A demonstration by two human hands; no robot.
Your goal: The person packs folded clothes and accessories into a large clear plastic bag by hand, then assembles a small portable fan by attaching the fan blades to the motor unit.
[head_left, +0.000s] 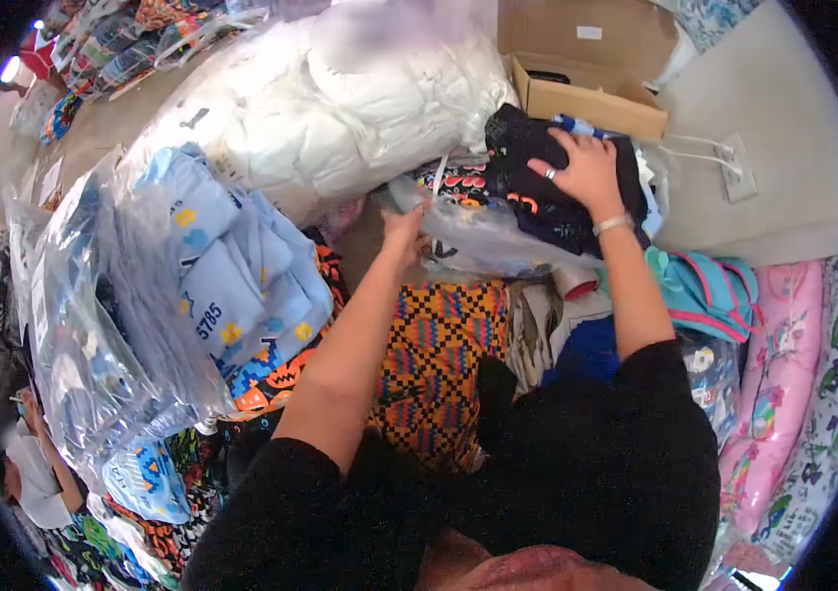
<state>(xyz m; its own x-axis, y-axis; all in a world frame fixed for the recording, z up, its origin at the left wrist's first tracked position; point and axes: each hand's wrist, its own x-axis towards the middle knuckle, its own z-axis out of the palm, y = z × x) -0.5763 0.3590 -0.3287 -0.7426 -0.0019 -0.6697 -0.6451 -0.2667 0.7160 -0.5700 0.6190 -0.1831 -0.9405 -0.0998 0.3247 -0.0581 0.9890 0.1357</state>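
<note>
Black T-shirt (596,473) right up close, that's the wearer's own. Right hand (584,177) is spread wide, palm down on some folded black fabric (512,148), probably to press it flat. Left hand (405,236) is at the near edge of a clear plastic sleeve (483,236) just beside that fabric; I'd guess it's steadying the plastic, but can't tell if the fingers are actually closed on it. Container-wise: just beyond the right hand sits an open cardboard box (596,110) with a small black item (549,77) inside, no clue what. Past the left hand there's a huge white bundle (281,128) wrapped in clear plastic, contents too vague to call. Left of that hand, pale blue printed fabric (251,266) lies against a crumpled clear bag (74,325), maybe partly in it. Orange geometric-print cloth (438,355) is closer to the body than either hand.
</note>
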